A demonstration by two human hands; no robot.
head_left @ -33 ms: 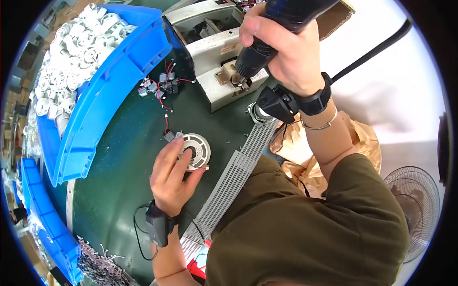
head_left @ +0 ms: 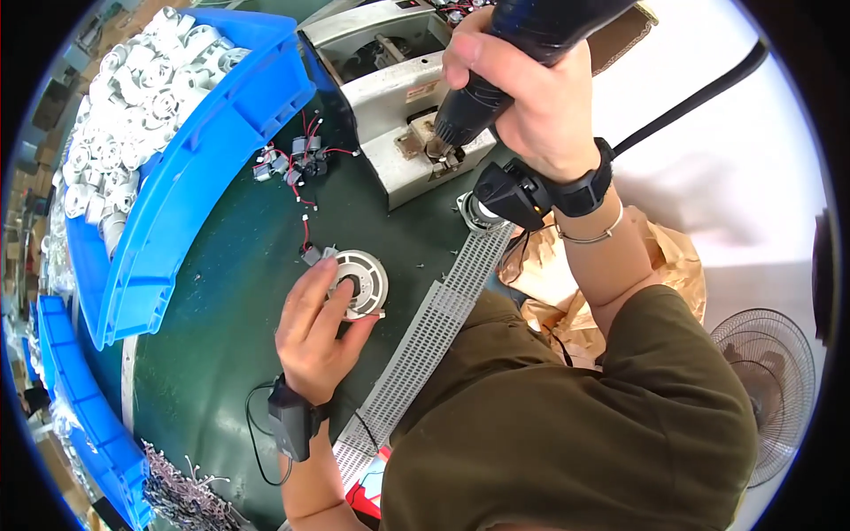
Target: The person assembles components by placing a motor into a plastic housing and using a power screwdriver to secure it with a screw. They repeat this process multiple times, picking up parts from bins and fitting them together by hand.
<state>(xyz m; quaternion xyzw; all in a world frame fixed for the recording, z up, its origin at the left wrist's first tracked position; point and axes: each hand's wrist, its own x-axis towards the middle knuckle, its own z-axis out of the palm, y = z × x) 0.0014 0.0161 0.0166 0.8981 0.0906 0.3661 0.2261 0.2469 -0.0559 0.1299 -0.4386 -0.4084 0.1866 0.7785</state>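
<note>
My right hand (head_left: 544, 111) is wrapped round a black electric screwdriver (head_left: 478, 104), tilted with its tip down at the front of a grey metal screw feeder box (head_left: 390, 99). The tip meets the small metal outlet there; whether a screw sits on it I cannot tell. Below and left, my left hand (head_left: 312, 332) grips a round off-white plastic housing (head_left: 373, 283) with slots in its face, resting on the green table. Fingers cover its left side and centre, the thumb its near edge. A short wire with a white plug lies at that edge. A small motor (head_left: 311, 256) touches or nearly touches my fingertips.
Several small motors (head_left: 308, 161) with red wires lie near the feeder. A blue bin (head_left: 190, 177) of white plastic parts stands at left. A perforated metal strip (head_left: 416, 332) runs along the table edge, a round metal part (head_left: 475, 212) at its end. Loose screws (head_left: 421, 265) lie nearby.
</note>
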